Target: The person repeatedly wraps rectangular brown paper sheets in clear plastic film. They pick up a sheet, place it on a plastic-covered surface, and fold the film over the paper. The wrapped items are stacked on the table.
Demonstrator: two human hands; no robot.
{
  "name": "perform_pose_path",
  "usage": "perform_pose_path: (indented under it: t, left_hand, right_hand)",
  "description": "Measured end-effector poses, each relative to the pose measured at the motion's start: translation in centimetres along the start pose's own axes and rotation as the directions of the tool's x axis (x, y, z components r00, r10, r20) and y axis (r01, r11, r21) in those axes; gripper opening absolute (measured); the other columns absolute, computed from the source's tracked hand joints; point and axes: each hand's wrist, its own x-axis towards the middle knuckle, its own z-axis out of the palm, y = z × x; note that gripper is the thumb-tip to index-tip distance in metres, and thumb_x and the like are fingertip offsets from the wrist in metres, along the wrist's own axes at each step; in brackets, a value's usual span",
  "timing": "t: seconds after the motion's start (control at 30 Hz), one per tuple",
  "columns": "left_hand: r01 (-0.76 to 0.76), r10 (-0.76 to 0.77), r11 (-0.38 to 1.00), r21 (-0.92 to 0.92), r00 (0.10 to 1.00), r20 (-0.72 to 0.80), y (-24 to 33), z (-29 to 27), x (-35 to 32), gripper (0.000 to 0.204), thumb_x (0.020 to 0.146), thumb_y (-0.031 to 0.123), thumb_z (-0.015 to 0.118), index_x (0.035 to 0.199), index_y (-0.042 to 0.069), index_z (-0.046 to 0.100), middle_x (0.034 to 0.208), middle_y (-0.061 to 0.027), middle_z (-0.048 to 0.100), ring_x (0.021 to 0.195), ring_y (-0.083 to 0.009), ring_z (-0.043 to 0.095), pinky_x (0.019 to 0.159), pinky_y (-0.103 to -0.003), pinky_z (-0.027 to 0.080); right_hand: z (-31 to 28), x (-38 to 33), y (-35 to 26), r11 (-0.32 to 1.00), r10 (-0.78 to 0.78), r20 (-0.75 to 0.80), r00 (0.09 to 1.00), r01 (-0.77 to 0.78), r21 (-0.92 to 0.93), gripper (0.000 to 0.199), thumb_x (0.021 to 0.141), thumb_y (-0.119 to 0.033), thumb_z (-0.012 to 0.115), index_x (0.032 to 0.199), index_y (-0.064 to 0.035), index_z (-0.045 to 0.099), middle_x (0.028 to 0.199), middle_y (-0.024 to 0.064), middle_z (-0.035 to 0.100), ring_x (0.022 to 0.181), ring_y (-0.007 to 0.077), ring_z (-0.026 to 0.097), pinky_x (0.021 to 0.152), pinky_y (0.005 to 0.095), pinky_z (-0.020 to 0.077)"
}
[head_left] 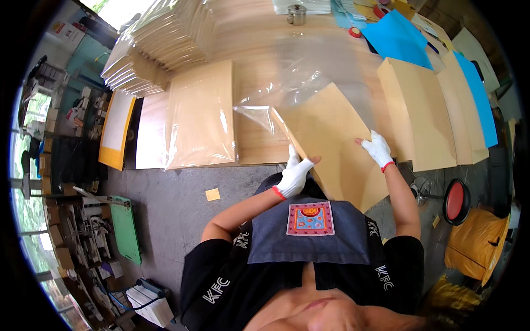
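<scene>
I hold a tan kraft paper sheet (331, 138) tilted over the wooden table (259, 60). My left hand (294, 174), in a white glove, grips its near left edge. My right hand (378, 148), also gloved in white, presses on its right edge. The sheet's far end sits partly inside a clear plastic bag (292, 88) that bulges open above it.
A bagged tan sheet (201, 116) lies flat to the left, beside a yellow-edged board (117, 129). Stacks of bagged sheets (160, 41) fill the far left. Tan sheets (419, 110) and blue sheets (400, 36) lie right. A red stool (456, 201) stands below.
</scene>
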Motion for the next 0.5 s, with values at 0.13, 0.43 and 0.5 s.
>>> perform_pose_path:
  t: [0.13, 0.43, 0.5]
  left_hand:
    - [-0.215, 0.216, 0.976, 0.014, 0.971, -0.108, 5.5, -0.6, 1.1, 0.067, 0.083, 0.004, 0.059, 0.139, 0.003, 0.022, 0.121, -0.0099, 0.051, 0.106, -0.0178, 0.051, 0.092, -0.030, 0.042]
    - [-0.328, 0.329, 0.943, 0.052, 0.900, -0.287, 23.4, -15.1, -5.0, 0.036, 0.089, 0.013, 0.049, 0.122, 0.000, 0.045, 0.102, -0.0103, 0.060, 0.089, -0.0188, 0.062, 0.073, -0.030, 0.053]
    - [-0.299, 0.277, 0.954, -0.005, 0.890, -0.362, 22.5, -17.9, -7.1, 0.039, 0.089, 0.013, 0.048, 0.125, 0.000, 0.044, 0.104, -0.0099, 0.060, 0.090, -0.0192, 0.062, 0.073, -0.030, 0.053]
  right_hand:
    - [1.0, 2.9, -7.1, 0.982, -0.156, -0.084, 0.984, 0.164, 0.094, 0.059, 0.072, -0.046, 0.069, 0.106, 0.0016, 0.059, 0.099, 0.0190, 0.066, 0.091, 0.0309, 0.063, 0.080, 0.0375, 0.0468]
    - [7.6, 1.7, -22.2, 0.494, -0.520, 0.048, 0.853, 0.255, 0.832, 0.035, 0.084, -0.017, 0.064, 0.111, 0.0039, 0.055, 0.097, 0.0082, 0.065, 0.082, 0.0121, 0.061, 0.071, 0.0281, 0.0501]
    - [11.6, 0.3, -22.9, 0.503, -0.568, 0.080, 0.819, 0.268, 0.822, 0.039, 0.083, -0.019, 0.065, 0.111, 0.0052, 0.054, 0.099, 0.0106, 0.065, 0.083, 0.0134, 0.061, 0.072, 0.0284, 0.0501]
